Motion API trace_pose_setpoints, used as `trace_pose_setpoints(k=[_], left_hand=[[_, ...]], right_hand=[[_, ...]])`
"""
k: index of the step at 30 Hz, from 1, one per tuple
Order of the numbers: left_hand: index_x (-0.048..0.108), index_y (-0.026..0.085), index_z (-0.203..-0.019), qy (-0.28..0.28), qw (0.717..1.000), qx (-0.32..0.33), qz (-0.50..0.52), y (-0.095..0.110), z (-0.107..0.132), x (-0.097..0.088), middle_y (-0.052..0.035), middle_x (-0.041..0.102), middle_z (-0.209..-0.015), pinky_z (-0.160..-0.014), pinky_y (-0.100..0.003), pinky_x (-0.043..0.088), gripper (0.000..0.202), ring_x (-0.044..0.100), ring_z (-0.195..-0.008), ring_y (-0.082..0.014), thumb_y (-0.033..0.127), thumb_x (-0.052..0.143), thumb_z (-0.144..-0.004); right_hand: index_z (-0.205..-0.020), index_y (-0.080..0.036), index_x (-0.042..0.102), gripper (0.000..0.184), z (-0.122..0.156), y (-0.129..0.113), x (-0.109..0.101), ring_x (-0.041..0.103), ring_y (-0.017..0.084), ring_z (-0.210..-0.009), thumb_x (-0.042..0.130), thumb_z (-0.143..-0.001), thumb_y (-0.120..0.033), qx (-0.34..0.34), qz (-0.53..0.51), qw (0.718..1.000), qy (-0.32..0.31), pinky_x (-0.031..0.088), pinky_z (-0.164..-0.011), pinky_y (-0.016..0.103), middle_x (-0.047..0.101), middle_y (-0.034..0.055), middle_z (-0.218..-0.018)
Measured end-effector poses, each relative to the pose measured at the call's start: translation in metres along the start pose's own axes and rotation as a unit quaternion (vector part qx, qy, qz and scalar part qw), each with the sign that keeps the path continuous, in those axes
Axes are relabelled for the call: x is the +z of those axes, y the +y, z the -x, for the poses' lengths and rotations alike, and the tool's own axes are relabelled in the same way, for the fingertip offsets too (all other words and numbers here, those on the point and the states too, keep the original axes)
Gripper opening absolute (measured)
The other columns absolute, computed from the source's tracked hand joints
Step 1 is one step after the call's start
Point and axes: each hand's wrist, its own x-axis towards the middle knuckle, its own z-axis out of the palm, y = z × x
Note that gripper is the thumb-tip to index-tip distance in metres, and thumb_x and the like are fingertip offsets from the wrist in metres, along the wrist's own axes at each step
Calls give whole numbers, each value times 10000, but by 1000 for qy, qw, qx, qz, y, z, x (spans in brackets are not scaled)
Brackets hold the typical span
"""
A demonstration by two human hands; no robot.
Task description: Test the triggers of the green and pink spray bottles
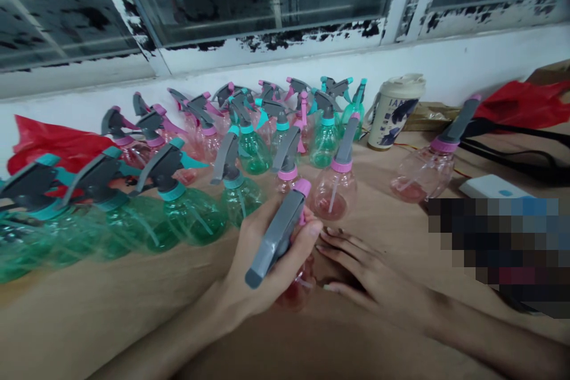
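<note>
My left hand (262,255) is wrapped round a pink spray bottle (297,288), gripping its grey trigger head (276,236) with the pink collar at the top. My right hand (356,267) lies beside the bottle's lower body, fingers stretched toward it and touching it. Both hands rest low on the brown table (111,309). Just behind them stand several more spray bottles: a pink one (333,187) and a green one (238,190) are closest.
Rows of green and pink spray bottles (187,208) fill the table's left and back. A single pink bottle (423,169) stands at the right, near a lidded cup (394,110), a white box (490,187), black straps and red plastic bags (521,101). Windows run along the wall.
</note>
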Motion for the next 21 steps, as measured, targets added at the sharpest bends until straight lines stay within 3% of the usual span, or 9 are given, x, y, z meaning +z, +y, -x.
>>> trace_pose_setpoints(k=[3,5,9,12,17,21], left_hand=[[531,231,-817,-17,1000,-5,7,0,-1,-1,57,539,-606,-528,-253,485,115,527,-490,-118,327,533,-879],[530,230,-785,-19,1000,-5,16,1,0,-2,58,537,-597,-520,-253,483,136,527,-486,-117,333,538,-874],[593,241,-895,-12,999,-10,43,0,3,-2,-4,676,-853,-713,-308,545,110,662,-766,-174,342,580,-854],[599,268,-1003,-11,998,-32,59,0,6,-1,-17,689,-995,-827,-345,541,186,666,-919,-205,357,619,-840],[578,257,-1007,-23,995,-67,75,4,12,7,17,650,-739,-614,-300,539,217,625,-621,-165,398,609,-845],[555,239,-1092,-26,994,-59,91,16,12,22,-5,677,-874,-739,-323,553,285,661,-773,-182,377,611,-849]], right_hand=[[-1361,-160,501,511,0,0,2,409,246,-1359,501,-940,-449,4,-5,1000,6,383,-1108,468,527,108,-1414],[-1368,-173,495,515,0,0,1,412,250,-1356,512,-934,-450,5,-15,1000,11,384,-1106,474,527,109,-1414],[-1410,-185,437,601,-2,-6,-7,419,270,-1350,541,-905,-495,7,-46,999,2,384,-1095,500,496,127,-1437],[-1424,-180,401,679,-3,-15,-18,466,291,-1312,562,-873,-544,21,-80,997,-12,403,-1072,515,510,149,-1419],[-1406,-200,368,751,-2,-33,-38,531,298,-1246,618,-814,-588,47,-132,990,19,453,-1016,498,547,143,-1378],[-1346,-212,407,780,-1,-47,-50,578,297,-1167,688,-737,-612,69,-158,983,58,488,-957,469,608,118,-1285]])
